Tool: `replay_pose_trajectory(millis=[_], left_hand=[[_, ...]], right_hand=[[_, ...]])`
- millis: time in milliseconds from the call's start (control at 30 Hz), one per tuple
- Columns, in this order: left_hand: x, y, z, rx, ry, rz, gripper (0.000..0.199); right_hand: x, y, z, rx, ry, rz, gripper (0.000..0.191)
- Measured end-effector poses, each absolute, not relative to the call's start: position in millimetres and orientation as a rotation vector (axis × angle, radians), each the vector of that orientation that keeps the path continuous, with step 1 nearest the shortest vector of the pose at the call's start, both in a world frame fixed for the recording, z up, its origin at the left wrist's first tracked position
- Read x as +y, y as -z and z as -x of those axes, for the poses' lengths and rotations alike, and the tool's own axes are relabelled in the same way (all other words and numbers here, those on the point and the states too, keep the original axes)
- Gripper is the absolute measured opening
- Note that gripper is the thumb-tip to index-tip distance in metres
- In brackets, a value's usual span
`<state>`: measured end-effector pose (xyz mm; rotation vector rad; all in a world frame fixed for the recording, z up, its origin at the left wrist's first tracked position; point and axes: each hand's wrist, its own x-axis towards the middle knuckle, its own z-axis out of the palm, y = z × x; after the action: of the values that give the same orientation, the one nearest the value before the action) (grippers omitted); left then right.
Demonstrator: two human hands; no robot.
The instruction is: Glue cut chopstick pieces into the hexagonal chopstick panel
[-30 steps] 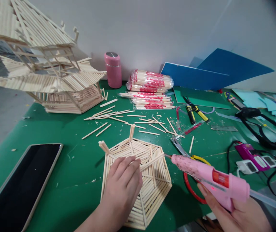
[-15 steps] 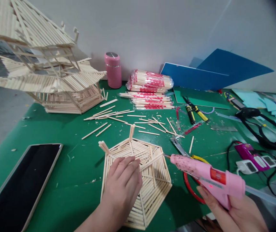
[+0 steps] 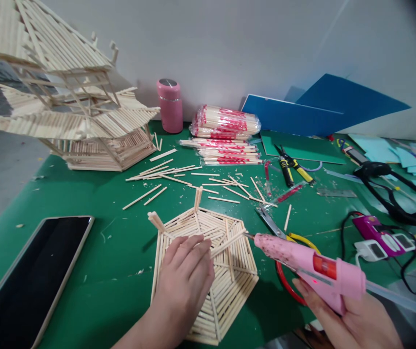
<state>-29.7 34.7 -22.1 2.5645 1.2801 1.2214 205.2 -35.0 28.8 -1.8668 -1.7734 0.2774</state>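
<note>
Over the left part of a flat polygonal panel of wooden sticks [image 3: 235, 286] lies my left hand [image 3: 186, 276], its fingers pressed together around a short stick bundle [image 3: 230, 243] that points right. Two upright stick posts [image 3: 198, 198] rise from the panel's back left edge. My right hand [image 3: 353, 315] is wrapped round the handle of a pink glue gun [image 3: 302, 259]. The gun's nozzle meets, or nearly meets, the bundle's right end. A clear glue stick [image 3: 400, 298] comes out of its back.
A stick pagoda model [image 3: 99, 121] stands back left, a phone [image 3: 29, 276] front left. Behind are loose sticks, a pink flask [image 3: 170, 106] and packed chopsticks [image 3: 226, 123]. Pliers [image 3: 291, 167], red-and-yellow-handled cutters [image 3: 271, 220], black glasses [image 3: 393, 194] and a purple power strip [image 3: 382, 235] lie right.
The glue gun and my right hand have shifted slightly left, bringing the nozzle closer to the bundle's end. My left hand has stayed in place.
</note>
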Motion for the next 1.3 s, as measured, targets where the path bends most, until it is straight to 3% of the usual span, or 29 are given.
replay_pose_trajectory(millis=[333,533,867,1067,1200,1233,1300], left_hand=[[33,26,29,1.249,-1.21,-2.476,0.015],[34,27,30,1.244,-1.214,-2.432,0.015],[39,21,30,1.177,-1.272,-2.213,0.014],[37,16,29,1.16,-1.267,-2.172,0.017],[36,12,24,1.146,-1.303,-2.228,0.017],[35,11,23,1.14,-1.315,-2.235,0.016],[34,8,20,1.121,-1.326,-2.239,0.016]], right_hand=[[-26,-34,-186,-1.971,-0.298,1.824,0.026],[-35,-27,-190,-1.983,-0.477,1.929,0.028],[-6,0,-218,-1.117,-0.695,2.06,0.028],[3,25,-247,-1.511,-0.349,2.251,0.034],[2,16,-231,-1.376,0.029,2.151,0.035],[1,11,-222,-1.345,-0.026,2.026,0.028],[2,4,-200,-1.384,-0.503,1.733,0.019]])
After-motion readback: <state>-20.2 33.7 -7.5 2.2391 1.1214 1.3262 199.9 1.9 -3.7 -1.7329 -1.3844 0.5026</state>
